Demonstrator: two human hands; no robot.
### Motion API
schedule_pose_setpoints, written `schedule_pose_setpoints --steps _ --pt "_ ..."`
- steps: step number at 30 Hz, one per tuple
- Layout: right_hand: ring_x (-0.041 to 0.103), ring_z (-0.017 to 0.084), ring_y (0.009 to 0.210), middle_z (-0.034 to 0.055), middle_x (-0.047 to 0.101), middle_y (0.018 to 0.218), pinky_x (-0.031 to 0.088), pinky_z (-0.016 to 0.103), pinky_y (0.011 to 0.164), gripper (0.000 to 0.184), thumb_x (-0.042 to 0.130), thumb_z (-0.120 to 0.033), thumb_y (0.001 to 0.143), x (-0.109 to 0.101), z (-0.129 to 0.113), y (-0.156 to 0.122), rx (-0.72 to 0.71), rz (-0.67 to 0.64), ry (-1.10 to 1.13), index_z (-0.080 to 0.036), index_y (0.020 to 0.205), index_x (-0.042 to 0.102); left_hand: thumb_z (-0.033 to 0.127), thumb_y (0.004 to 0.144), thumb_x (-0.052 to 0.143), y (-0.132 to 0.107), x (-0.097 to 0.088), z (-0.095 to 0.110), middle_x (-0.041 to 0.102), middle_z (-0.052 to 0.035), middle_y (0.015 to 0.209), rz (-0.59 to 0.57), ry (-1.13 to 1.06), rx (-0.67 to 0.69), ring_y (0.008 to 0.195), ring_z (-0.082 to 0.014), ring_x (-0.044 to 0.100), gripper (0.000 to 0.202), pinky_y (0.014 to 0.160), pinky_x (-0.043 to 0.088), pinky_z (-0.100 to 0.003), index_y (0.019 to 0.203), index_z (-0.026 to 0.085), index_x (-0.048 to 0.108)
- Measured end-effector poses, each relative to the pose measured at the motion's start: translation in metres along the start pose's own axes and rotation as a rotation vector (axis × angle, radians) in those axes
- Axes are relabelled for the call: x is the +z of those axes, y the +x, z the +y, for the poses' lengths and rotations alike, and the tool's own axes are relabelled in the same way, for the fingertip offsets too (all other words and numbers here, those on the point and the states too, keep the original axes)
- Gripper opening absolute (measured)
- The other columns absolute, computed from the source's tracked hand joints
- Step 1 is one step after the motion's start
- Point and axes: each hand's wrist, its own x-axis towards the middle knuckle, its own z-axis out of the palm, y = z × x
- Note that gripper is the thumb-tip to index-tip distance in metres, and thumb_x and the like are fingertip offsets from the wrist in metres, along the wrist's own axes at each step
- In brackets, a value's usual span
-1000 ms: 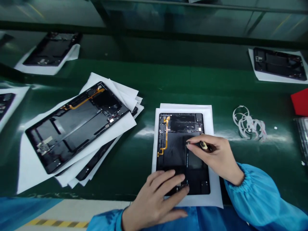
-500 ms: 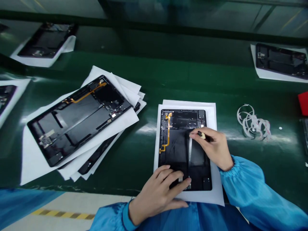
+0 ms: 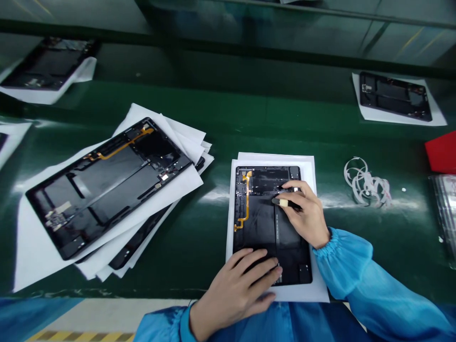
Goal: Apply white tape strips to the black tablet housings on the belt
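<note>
A black tablet housing (image 3: 260,213) with an orange flex cable (image 3: 247,202) lies upright before me on white sheets (image 3: 317,292). My left hand (image 3: 242,285) rests on its lower end, fingers stretched out and slightly spread, covering part of the bottom edge. In my right hand (image 3: 306,209), a small black tool with a cream-coloured band (image 3: 283,202) is pinched between the fingers. Its dark tip is over the upper middle of the housing; I cannot tell whether it touches. Below it runs a thin pale printed strip (image 3: 278,228).
Left of me, a stack of tablet housings (image 3: 114,175) is interleaved with white sheets. More housings lie at the far left (image 3: 50,61) and far right (image 3: 395,95). Curled white strips (image 3: 366,185), a red box (image 3: 441,152) and clear plastic trays (image 3: 443,204) are on the right.
My right hand has turned, so the tool's dark tip now points left over the housing rather than being tucked behind the fingers. My left hand stays nearly in place. The view has shifted slightly.
</note>
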Motion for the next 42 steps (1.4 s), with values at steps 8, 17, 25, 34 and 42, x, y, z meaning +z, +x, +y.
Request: schedule_pose_setpoints --steps 8,17,25,34,42 --pt "0.064 0.016 0.083 0.0096 0.06 0.115 0.056 0.032 0.077 0.028 0.052 -0.001 0.081 0.0016 -0.0018 0.0017 -0.034 0.015 -0.027 -0.017 0.094 0.07 0.035 0.091 0.066 0.0025 -0.0005 0.002 0.073 0.0058 0.113 0.008 0.001 -0.015 0.111 -0.0169 0.061 0.026 0.108 0.032 -0.032 0.115 0.026 0.067" --pt "0.064 0.016 0.08 0.0072 0.062 0.113 0.058 0.032 0.077 0.032 0.051 0.001 0.076 0.005 0.0019 0.0016 -0.06 0.043 -0.022 -0.02 0.093 0.068 0.036 0.088 0.07 0.0021 0.0004 -0.0002 0.073 0.0079 0.115 0.022 0.014 0.022 0.109 -0.0158 0.06 0.028 0.109 0.03 -0.029 0.114 0.025 0.068" --pt "0.063 0.014 0.075 0.0073 0.061 0.112 0.059 0.031 0.072 0.032 0.05 0.002 0.076 0.006 0.0011 0.0015 -0.051 0.03 -0.011 -0.019 0.093 0.067 0.034 0.091 0.066 0.0014 0.0009 0.0006 0.073 0.0048 0.113 0.014 0.037 0.025 0.113 -0.0164 0.06 0.026 0.111 0.029 -0.03 0.115 0.025 0.069" --pt "0.062 0.015 0.077 0.007 0.061 0.112 0.059 0.03 0.074 0.032 0.049 0.002 0.077 0.0068 0.0 0.0011 -0.052 0.033 -0.009 -0.019 0.093 0.067 0.053 0.093 0.056 0.0006 0.0041 -0.0006 0.067 -0.0048 0.124 0.004 0.123 -0.057 0.123 -0.0213 0.051 0.047 0.118 0.017 -0.032 0.126 0.021 0.065" --pt "0.064 0.016 0.082 0.0066 0.061 0.112 0.059 0.032 0.074 0.033 0.049 0.0 0.078 0.008 0.0008 0.0001 -0.048 0.024 -0.007 -0.021 0.096 0.067 0.051 0.092 0.058 -0.0023 0.0065 0.0005 0.068 -0.0062 0.121 0.003 0.132 -0.087 0.122 -0.0221 0.053 0.043 0.117 0.019 -0.033 0.125 0.023 0.066"
